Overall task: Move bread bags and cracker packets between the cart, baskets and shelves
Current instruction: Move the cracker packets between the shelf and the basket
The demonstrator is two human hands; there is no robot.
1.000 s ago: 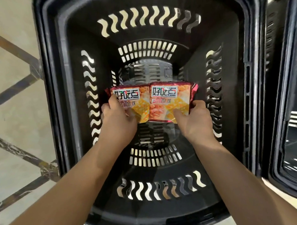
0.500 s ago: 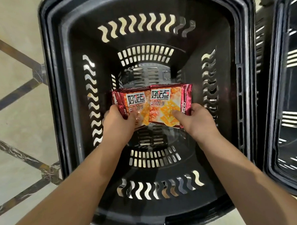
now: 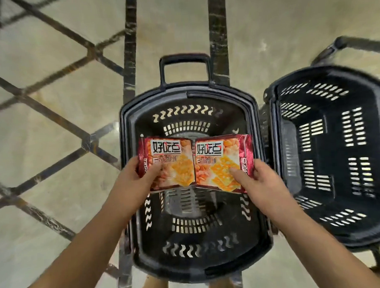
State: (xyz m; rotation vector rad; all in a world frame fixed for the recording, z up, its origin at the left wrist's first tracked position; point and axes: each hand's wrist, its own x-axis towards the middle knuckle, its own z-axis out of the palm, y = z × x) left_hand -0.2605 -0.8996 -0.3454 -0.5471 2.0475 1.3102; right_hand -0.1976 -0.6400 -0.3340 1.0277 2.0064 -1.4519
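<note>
Pinching one packet (image 3: pixel 171 161) in our left hand (image 3: pixel 132 182), second packet (image 3: pixel 219 164) in our right hand (image 3: pixel 259 181), above a basket (image 3: pixel 123 133). Both labelled 好吃点. Second basket (image 3: pixel 312 72) alongside, both black.

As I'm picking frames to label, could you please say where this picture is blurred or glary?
Head view: the left cracker packet and right cracker packet, held by the left hand and right hand, are sharp enough to read the large print; the floor lines at upper left and the right basket rim are smeared by motion blur; the foil shows mild sheen.
</note>
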